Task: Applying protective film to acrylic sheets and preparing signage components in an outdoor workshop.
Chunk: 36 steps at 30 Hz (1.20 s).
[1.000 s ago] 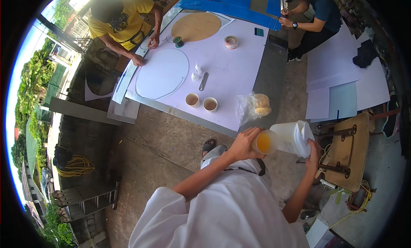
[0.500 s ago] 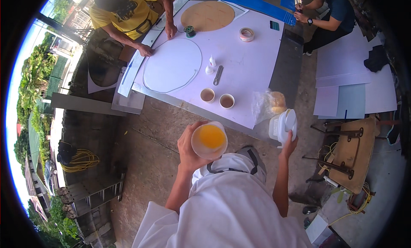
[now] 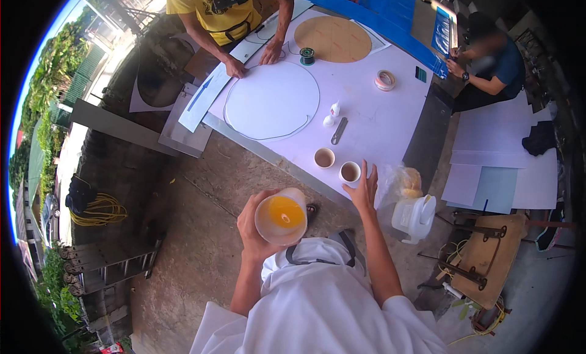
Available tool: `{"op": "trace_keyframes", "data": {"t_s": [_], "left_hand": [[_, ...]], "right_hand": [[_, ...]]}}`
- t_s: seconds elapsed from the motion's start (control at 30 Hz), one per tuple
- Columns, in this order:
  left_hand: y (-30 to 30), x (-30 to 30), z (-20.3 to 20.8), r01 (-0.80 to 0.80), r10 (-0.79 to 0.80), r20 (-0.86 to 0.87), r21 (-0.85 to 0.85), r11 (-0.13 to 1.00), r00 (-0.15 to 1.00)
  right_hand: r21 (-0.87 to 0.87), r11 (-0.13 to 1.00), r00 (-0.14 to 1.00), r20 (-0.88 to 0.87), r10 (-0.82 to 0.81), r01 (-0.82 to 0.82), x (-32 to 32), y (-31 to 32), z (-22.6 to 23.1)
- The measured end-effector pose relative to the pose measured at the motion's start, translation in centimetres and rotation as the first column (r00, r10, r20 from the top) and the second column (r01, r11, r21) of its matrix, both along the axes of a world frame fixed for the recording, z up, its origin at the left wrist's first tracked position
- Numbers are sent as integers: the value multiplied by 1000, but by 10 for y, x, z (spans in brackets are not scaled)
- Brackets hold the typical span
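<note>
My left hand [image 3: 249, 229] is wrapped round a translucent plastic cup [image 3: 264, 230] with orange liquid in it, held in front of my body. Over the table's near edge, my right hand [image 3: 364, 194] reaches out with fingers apart, beside a small paper cup [image 3: 350, 172] of brown drink. Whether a fingertip touches that cup I cannot tell. A second paper cup [image 3: 324, 158] of brown drink stands just left of it. To the right of my right hand, a white lidded plastic container [image 3: 414, 217] sits by the table corner, next to bread in a clear bag [image 3: 410, 182].
On the white-topped table [image 3: 384, 125] lie a grey cutter knife [image 3: 339, 131], a small white bottle [image 3: 331, 117], a tape roll [image 3: 384, 80] and a green wire spool [image 3: 307, 56]. One person bends wire round a white disc [image 3: 271, 100]; another crouches far right. A folded table [image 3: 488, 262] lies right.
My right hand has let go of the white container and moved left to the paper cups, fingers opening. My left hand still holds the cup of orange liquid. The view has shifted.
</note>
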<state>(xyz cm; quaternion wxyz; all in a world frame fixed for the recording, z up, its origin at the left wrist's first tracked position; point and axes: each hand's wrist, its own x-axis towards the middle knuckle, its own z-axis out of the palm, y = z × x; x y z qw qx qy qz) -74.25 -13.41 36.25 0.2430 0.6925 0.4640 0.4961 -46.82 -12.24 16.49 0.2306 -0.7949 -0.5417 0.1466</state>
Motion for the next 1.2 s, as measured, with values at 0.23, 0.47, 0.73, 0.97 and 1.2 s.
{"op": "trace_keyframes", "data": {"t_s": [0.23, 0.47, 0.73, 0.97, 1.2], "left_hand": [[2, -42, -20, -18, 11, -96, -67, 998, 995], [10, -61, -30, -86, 79, -64, -112, 990, 995], [31, -74, -24, -59, 57, -57, -26, 998, 997], [32, -78, 4, -72, 72, 5, 39, 997, 997], [47, -61, 71, -6, 9, -11, 200, 980, 1000]], "right_hand": [[-94, 995, 1000, 15, -24, 25, -16, 26, -67], [109, 991, 996, 38, -86, 81, -48, 38, 38], [31, 968, 968, 18, 249, -249, -66, 86, 13], [1, 956, 955, -14, 295, -295, -75, 95, -12], [221, 959, 912, -402, -77, 178, -76, 73, -71]]}}
